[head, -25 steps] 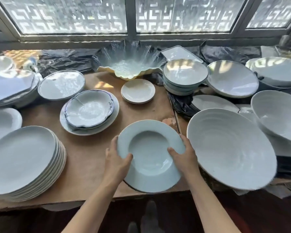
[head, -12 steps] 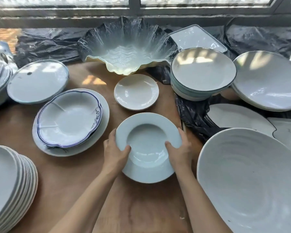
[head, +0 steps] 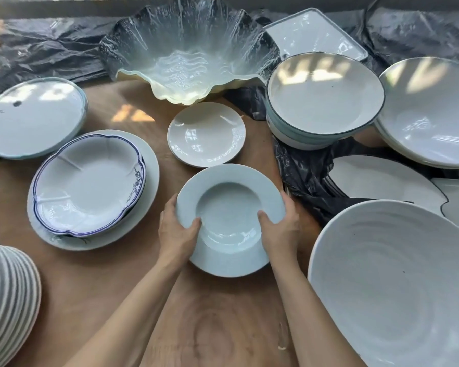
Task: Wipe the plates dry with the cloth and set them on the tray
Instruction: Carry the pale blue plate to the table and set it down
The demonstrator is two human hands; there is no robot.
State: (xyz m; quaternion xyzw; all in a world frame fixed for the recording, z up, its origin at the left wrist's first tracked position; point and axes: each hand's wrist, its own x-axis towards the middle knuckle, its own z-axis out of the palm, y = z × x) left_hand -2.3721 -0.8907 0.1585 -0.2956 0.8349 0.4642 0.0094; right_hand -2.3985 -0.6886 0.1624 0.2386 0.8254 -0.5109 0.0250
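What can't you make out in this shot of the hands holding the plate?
Head view:
- Cloth and tray: neither shows.
- Wide-rimmed plate underside: hidden by the plate, so resting or lifted is unclear.
- Fingers of left hand and right hand: under the rim.
- Plate stack: cut by the left edge.

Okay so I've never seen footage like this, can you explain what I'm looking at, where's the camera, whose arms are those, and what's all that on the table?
There is no machine here. A person wears a camera on the head, looking forward and down, so the two bare arms are their own. The left hand and right hand grip opposite sides of a pale wide-rimmed plate. Around it on the wooden table lie a small white plate, a blue-edged dish, a plate stack, a wavy glass bowl and a large ridged bowl. No cloth is visible.
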